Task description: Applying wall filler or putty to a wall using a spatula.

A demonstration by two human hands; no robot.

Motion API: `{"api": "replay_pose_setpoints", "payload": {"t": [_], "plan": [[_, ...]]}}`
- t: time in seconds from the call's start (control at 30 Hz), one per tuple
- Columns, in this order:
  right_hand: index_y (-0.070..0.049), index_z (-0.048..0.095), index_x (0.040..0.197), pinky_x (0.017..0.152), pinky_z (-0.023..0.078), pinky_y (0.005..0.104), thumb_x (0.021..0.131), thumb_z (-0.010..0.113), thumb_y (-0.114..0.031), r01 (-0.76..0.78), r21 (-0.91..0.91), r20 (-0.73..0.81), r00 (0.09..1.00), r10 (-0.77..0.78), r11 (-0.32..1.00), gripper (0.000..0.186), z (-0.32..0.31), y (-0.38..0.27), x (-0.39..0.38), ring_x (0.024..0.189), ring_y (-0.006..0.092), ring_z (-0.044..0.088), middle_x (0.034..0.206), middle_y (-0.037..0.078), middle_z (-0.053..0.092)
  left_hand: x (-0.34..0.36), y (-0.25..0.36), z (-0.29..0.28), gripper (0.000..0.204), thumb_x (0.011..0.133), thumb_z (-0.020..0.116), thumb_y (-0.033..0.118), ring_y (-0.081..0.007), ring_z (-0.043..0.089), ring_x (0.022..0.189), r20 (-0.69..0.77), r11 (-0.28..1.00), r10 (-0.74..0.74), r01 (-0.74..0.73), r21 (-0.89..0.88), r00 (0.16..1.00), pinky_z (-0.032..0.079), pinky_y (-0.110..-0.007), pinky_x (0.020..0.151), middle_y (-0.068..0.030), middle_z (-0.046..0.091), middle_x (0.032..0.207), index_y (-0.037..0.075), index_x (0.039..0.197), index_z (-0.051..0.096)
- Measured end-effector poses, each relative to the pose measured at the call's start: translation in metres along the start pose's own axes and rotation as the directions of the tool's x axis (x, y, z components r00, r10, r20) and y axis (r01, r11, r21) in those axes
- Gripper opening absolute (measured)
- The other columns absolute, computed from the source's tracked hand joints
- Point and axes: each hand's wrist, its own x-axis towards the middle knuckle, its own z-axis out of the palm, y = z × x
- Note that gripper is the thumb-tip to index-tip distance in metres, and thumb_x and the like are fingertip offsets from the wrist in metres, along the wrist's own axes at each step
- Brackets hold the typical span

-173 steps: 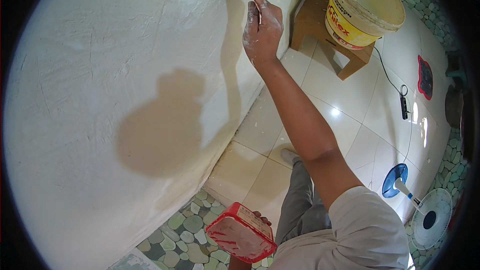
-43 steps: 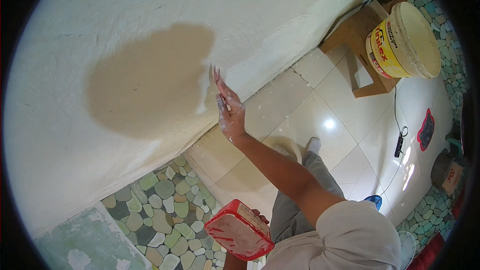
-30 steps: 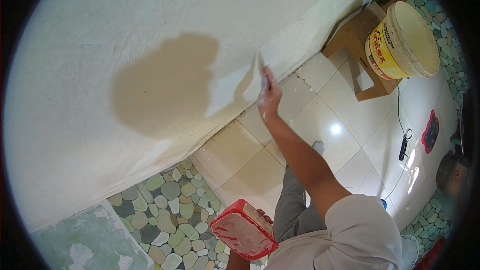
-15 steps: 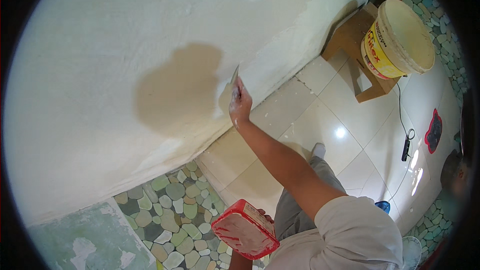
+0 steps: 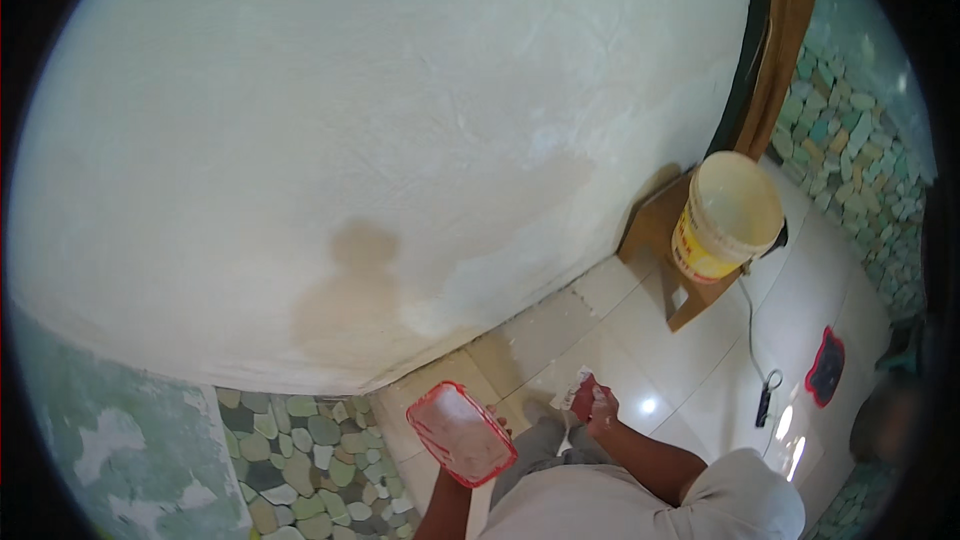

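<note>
A red-rimmed rectangular tub [image 5: 462, 432], smeared inside with pale putty, rests in my left hand [image 5: 502, 422]. Its fingers show at the tub's right side, and the rest of that hand is hidden beneath. To the right of the tub and apart from it, my right hand [image 5: 598, 406] is closed around a putty knife [image 5: 576, 386]; white smears cover its fingers. Most of the knife's handle is hidden in the grip. Ahead rises a white plastered wall [image 5: 430, 120] with uneven greyish patches, and my shadow falls on its lower part.
A white bucket with a yellow label [image 5: 722, 225] stands on a brown stool [image 5: 655, 230] by the wall at right. On the tiled floor [image 5: 540, 335] lie a power strip with a cable [image 5: 764, 406] and a red-edged dark mat [image 5: 825, 368]. Pebble paving [image 5: 290, 460] borders the tiles at left.
My right hand has drawn back from the wall with the putty knife, down to near the tub. The view has tilted up, and the tub now sits a little higher in it.
</note>
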Motion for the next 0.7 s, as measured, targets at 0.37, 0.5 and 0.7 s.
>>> {"api": "replay_pose_setpoints", "payload": {"t": [0.37,0.5,0.7], "plan": [[-0.019,0.049,0.121,0.054,0.048,0.0266,0.094,0.061,-0.038,0.327,0.046,0.447,0.838,-0.312,0.944,0.035,0.091,-0.23,-0.148,0.09,0.014,0.063,0.11,0.0,0.062,0.111,-0.021,0.086,0.065,0.091,0.053,0.055,-0.0254,0.056,0.117,0.433,0.871,0.122,-0.305,0.384,0.893,0.049,-0.047,0.096,-0.0068,0.056,0.13,0.015,0.141,0.043],[-0.007,0.05,0.124,0.054,0.057,0.0288,0.093,0.063,-0.016,0.51,0.011,0.548,0.717,-0.431,0.86,0.034,0.101,-0.245,-0.228,0.084,0.0179,0.068,0.108,0.009,0.066,0.111,-0.016,0.088,0.063,0.094,0.04,0.059,-0.0287,0.055,0.122,0.339,0.922,-0.017,-0.116,0.369,0.941,0.045,-0.052,0.102,-0.008,0.054,0.138,0.016,0.14,0.046],[0.0,0.052,0.124,0.055,0.058,0.0301,0.09,0.066,-0.009,0.756,-0.223,0.551,0.618,-0.56,0.615,0.038,0.1,-0.217,-0.318,0.086,0.0224,0.068,0.111,0.016,0.064,0.072,-0.015,0.094,0.064,0.097,0.028,0.059,-0.0287,0.05,0.127,0.294,0.929,-0.201,0.087,0.359,0.934,0.041,-0.053,0.105,-0.0066,0.049,0.142,0.016,0.144,0.041]]}}
